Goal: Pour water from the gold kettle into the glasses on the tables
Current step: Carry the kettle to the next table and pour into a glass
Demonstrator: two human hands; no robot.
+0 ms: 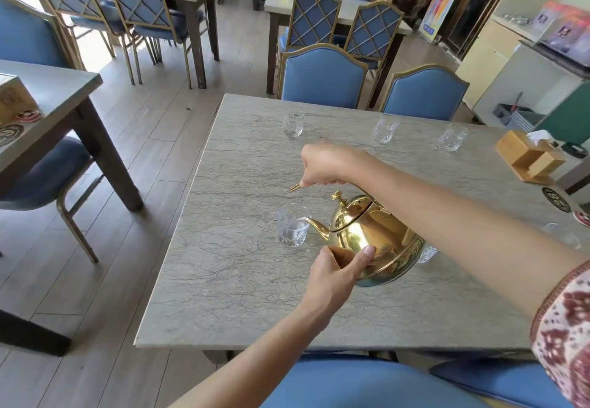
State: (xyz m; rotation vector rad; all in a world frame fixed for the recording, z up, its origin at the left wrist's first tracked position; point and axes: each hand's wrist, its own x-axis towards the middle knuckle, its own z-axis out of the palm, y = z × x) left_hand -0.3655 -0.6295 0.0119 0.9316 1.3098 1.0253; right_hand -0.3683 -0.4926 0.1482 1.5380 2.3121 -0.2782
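Note:
The gold kettle [370, 238] is tilted to the left above the grey stone table [242, 296], its spout over the rim of a near clear glass [291, 227] that holds some water. My right hand [329, 165] grips the kettle's top handle from above. My left hand [335, 272] presses against the kettle's lower side. Three more glasses stand along the far edge: a far left glass [293, 122], a far middle glass [385, 128] and a far right glass [452, 137]. Another glass [426, 254] is mostly hidden behind the kettle, and one glass [563, 235] stands at the right past my forearm.
A bamboo napkin box [526, 160] and round coasters [555, 200] sit at the table's right end. Blue chairs [322, 77] stand at the far side and below me. Another table [48, 94] is across the aisle on the left. A counter [523, 66] stands at right.

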